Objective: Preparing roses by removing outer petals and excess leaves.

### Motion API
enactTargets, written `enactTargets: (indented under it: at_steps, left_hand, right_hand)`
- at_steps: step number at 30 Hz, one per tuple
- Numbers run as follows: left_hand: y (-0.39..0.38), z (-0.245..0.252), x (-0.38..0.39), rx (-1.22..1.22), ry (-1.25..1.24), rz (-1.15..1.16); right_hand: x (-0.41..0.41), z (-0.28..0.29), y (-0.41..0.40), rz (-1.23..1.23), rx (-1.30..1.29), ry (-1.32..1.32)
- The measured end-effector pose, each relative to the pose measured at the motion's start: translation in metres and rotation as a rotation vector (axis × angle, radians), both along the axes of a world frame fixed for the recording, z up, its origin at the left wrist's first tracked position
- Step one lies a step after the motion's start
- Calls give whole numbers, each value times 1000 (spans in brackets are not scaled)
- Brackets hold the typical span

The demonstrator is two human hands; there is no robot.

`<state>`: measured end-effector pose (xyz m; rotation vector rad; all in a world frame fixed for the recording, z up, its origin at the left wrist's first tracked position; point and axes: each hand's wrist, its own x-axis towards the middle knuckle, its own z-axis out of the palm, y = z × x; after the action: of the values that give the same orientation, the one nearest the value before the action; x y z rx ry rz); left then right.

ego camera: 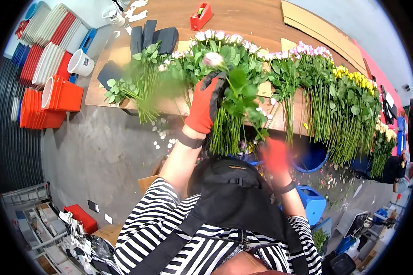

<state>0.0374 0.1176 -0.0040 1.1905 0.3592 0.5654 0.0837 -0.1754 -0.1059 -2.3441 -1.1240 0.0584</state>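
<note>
My left hand, in a red and black work glove [208, 99], is raised over the table edge and shut on a rose with a pale pink-white bloom [213, 59]. The rose's leafy stem slants down to the right, blurred in part. My right hand, also in a red glove [276, 154], is blurred below the stem's lower end; whether its fingers grip the stem cannot be told. Behind lie rows of pale pink roses [241, 39], pink roses [311, 51] and yellow roses [354, 78], their stems hanging over the wooden table's [241, 17] near edge.
A red tape dispenser [201, 16] stands at the table's back. Dark wrapping sheets [165, 39] lie at the left, long cardboard [323, 34] at the back right. Below are a blue tub [309, 156] and a blue stool [311, 204]. Stacked orange buckets [63, 92] stand left; a person [404, 172] is far right.
</note>
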Motion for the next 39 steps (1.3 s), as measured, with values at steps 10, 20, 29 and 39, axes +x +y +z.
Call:
enactTargets:
  at_steps: [10, 20, 29, 39]
  left_hand:
    - [-88, 7, -28, -218, 159, 99]
    - [-115, 17, -41, 399, -46, -161]
    - [-116, 9, -49, 217, 77, -175]
    - [-116, 19, -48, 546, -158, -81]
  right_hand:
    - [3, 33, -39, -185, 286, 348]
    - [-17, 173, 43, -224, 546, -56]
    - [-21, 170, 38, -112, 987, 695]
    - [-27, 173, 34, -168, 781, 375]
